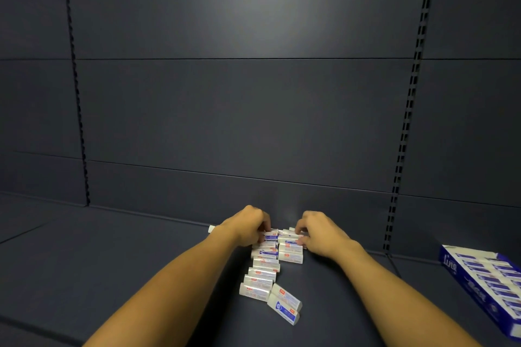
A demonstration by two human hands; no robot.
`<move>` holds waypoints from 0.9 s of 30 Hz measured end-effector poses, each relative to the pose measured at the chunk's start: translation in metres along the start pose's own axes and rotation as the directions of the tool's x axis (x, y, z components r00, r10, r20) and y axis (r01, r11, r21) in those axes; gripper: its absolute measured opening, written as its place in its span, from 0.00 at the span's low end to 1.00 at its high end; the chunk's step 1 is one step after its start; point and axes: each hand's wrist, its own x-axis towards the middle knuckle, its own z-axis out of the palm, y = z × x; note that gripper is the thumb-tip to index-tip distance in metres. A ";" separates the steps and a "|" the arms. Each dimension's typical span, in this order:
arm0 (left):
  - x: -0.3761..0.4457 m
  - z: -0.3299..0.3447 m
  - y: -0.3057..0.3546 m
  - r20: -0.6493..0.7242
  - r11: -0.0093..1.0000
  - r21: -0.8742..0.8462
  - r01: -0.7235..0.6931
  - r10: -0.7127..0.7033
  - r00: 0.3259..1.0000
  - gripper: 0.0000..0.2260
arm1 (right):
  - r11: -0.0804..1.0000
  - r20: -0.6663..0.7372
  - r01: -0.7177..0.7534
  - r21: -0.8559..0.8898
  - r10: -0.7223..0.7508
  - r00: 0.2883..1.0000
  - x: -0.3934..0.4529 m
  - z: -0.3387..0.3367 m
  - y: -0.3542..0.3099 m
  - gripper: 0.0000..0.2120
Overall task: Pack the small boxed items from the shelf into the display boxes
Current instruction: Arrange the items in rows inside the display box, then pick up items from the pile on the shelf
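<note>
Head view: on the dark shelf (141, 276), small white boxes (263, 265) lie in a rough double row running from near to far. The left hand (248, 227) and right hand (315, 232) curl their fingers, apparently gripping boxes at the far end. A blue display box (462, 282), partly filled, sits well apart at the right.

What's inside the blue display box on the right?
The blue cardboard display box holds a row of small white-and-blue boxed items; its near end runs out of frame, so the fill is unclear.
</note>
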 end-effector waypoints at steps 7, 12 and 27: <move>-0.004 -0.016 -0.004 -0.120 1.000 0.020 0.022 -0.020 0.993 0.12 | 1.000 0.044 0.031 -0.004 -0.031 0.999 0.006 0.000 -0.011 0.17; -0.012 -0.033 -0.011 -0.174 0.998 -0.015 0.065 -0.066 0.982 0.12 | 0.989 0.077 0.097 -0.115 -0.089 0.993 0.012 0.003 -0.022 0.12; -0.028 -0.028 -0.036 -0.140 0.991 -0.048 0.124 -0.130 0.982 0.10 | 0.948 0.046 0.119 -0.297 -0.110 0.993 0.015 0.008 -0.042 0.06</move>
